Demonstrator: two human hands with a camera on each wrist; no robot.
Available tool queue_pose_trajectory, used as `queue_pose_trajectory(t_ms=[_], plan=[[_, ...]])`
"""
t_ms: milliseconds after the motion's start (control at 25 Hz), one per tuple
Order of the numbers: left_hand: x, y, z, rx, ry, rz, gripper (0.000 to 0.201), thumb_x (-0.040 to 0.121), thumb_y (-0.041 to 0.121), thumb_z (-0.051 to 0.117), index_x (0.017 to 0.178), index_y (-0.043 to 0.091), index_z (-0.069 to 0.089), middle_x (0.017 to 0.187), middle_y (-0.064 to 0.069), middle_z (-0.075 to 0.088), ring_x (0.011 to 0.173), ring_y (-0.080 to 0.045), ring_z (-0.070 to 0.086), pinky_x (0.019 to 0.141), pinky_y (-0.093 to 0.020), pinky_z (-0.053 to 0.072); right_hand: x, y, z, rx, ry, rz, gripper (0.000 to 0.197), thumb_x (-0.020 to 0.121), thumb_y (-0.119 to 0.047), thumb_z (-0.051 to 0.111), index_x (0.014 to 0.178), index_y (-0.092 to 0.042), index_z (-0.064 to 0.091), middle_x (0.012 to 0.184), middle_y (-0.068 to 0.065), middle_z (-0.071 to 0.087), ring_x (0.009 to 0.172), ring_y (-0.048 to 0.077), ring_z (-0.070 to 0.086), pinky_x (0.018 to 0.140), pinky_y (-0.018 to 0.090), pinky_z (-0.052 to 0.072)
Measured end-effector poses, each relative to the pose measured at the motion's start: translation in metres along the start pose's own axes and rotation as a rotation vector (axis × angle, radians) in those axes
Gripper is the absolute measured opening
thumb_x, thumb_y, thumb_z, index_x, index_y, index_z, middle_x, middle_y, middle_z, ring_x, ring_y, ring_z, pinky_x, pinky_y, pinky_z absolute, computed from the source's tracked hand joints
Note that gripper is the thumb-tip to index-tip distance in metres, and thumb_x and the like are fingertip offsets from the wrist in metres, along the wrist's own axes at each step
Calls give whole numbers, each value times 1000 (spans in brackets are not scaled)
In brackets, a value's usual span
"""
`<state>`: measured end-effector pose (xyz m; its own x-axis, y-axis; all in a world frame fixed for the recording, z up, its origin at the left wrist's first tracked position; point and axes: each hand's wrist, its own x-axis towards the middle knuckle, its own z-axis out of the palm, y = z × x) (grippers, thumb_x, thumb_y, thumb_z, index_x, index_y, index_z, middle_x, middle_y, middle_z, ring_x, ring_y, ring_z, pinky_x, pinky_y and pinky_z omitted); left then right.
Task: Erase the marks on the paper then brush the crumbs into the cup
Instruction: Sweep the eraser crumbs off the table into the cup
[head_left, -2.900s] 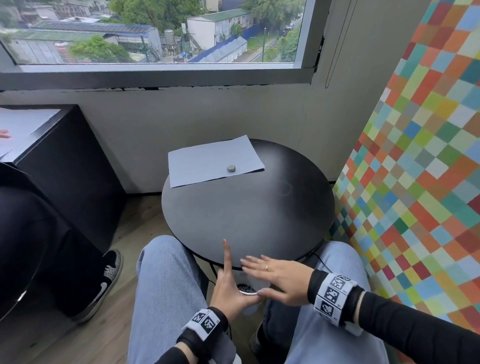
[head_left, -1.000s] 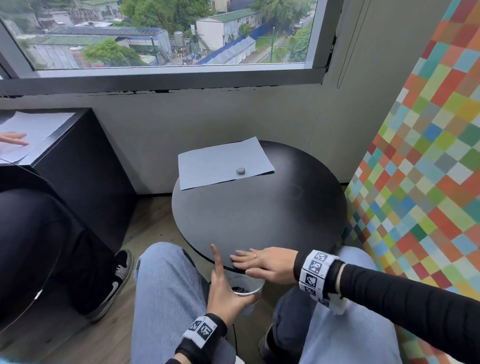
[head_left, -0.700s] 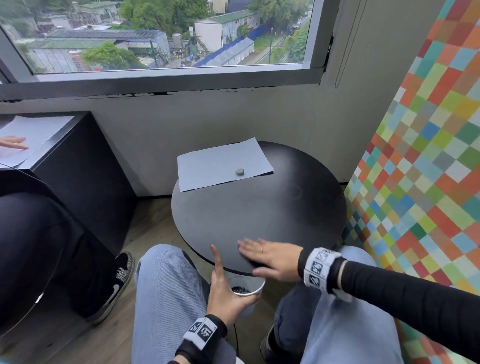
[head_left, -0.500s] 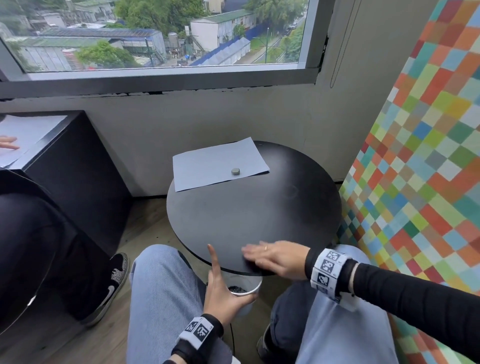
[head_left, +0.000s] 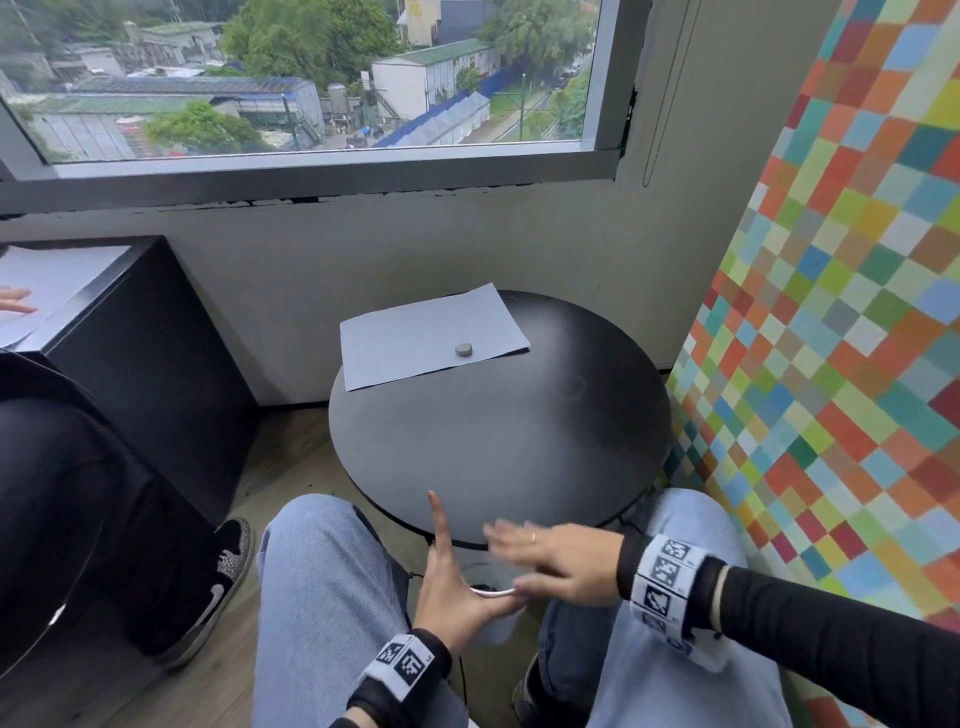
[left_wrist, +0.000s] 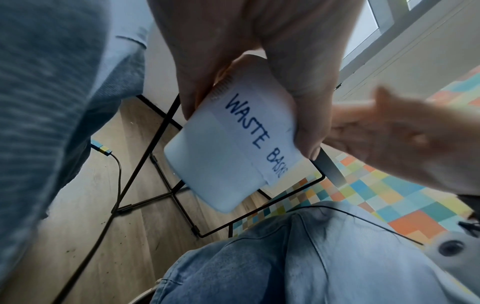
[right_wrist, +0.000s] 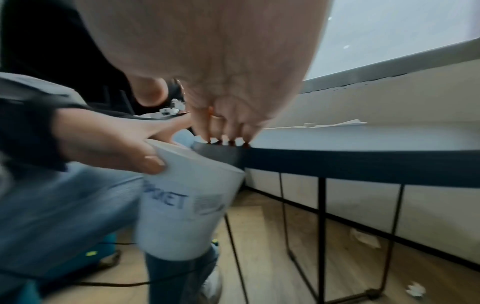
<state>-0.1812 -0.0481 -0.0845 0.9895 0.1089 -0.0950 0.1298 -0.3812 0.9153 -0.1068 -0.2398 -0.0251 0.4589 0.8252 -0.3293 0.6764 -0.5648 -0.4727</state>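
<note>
Left hand (head_left: 448, 597) gripping white paper cup (left_wrist: 233, 142) just under the round black table's (head_left: 498, 441) near edge, right hand (head_left: 558, 564) flat, fingers straight over the rim, paper (head_left: 428, 335) and eraser (head_left: 464, 349) at far edge

Soft daylight from the window (head_left: 311, 78), wide-angle edge bending, motion-blurred right hand (head_left: 558, 564).
</note>
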Motion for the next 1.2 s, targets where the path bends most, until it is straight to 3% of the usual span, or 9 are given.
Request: queue_pose_trajectory(t_ms=[80, 160, 240, 320, 480, 640, 800, 1000, 1200], plan=[[0, 2, 0, 9, -4, -7, 158, 42, 56, 94, 142, 56, -29, 149, -2, 40, 135, -10, 46, 111, -35, 41, -3, 2, -5, 149, 125, -15, 58, 100, -50, 32, 143, -13, 44, 154, 0, 31, 143, 4, 20, 119, 23, 13], [-1, 4, 2, 21, -19, -4, 158, 43, 46, 94, 142, 56, -30, 150, -2, 40, 135, -10, 45, 112, -31, 39, -6, 15, -12, -25, 258, 160, 93, 86, -75, 3, 147, -12, 34, 157, 2, 23, 145, 9, 15, 121, 29, 6], [-5, 6, 2, 33, -41, 0, 158, 46, 44, 94, 142, 55, -30, 151, 0, 37, 137, -9, 42, 110, -23, 36, -10, 16, -8, -244, 138, 157, 109, 72, -82, -12, 152, -15, 18, 160, -1, 9, 147, 8, -1, 119, 38, -8], [-7, 8, 1, 40, -48, 11, 157, 46, 45, 94, 142, 55, -30, 152, -1, 36, 138, -10, 42, 111, -25, 37, -16, 11, 0, -226, 59, 29, 89, 83, -73, 0, 151, -22, 23, 158, -9, 14, 145, 1, -8, 113, 40, -22], [-9, 10, 3, 45, -46, 25, 157, 44, 46, 94, 142, 57, -29, 146, -2, 42, 134, -10, 46, 112, -34, 39, -22, 13, 0, -257, 183, 251, 111, 68, -82, -16, 153, -17, 14, 160, -4, 5, 146, 9, -9, 110, 49, -21], [-16, 17, 1, 95, -86, 18, 154, 47, 49, 91, 138, 60, -33, 139, -8, 49, 123, -17, 56, 102, -37, 49, -25, -17, 9, 183, 186, -44, 49, 99, -42, 44, 136, -12, 52, 145, 1, 45, 134, 0, 35, 119, 26, 11], [-21, 21, 1, 98, -129, 9, 156, 43, 43, 90, 134, 62, -34, 117, -6, 61, 102, -15, 63, 83, -32, 58, -25, -21, 3, 321, 494, -36, 23, 89, -14, 66, 112, -14, 71, 106, 1, 72, 98, 0, 65, 101, 24, 45], [-29, 26, -6, 136, -204, 75, 157, 43, 53, 92, 135, 60, -35, 126, 0, 59, 117, -15, 56, 101, -35, 49, -21, -28, -3, 298, 588, -22, 14, 82, -12, 74, 96, -11, 77, 90, 1, 75, 82, 1, 67, 94, 25, 50], [-27, 53, -21, 113, -175, 142, 155, 45, 52, 93, 137, 61, -32, 127, 4, 60, 115, -13, 58, 102, -33, 49, -21, -25, -19, 299, 764, 5, 11, 76, -18, 79, 86, -12, 78, 82, 1, 75, 69, 4, 67, 108, 29, 39]])
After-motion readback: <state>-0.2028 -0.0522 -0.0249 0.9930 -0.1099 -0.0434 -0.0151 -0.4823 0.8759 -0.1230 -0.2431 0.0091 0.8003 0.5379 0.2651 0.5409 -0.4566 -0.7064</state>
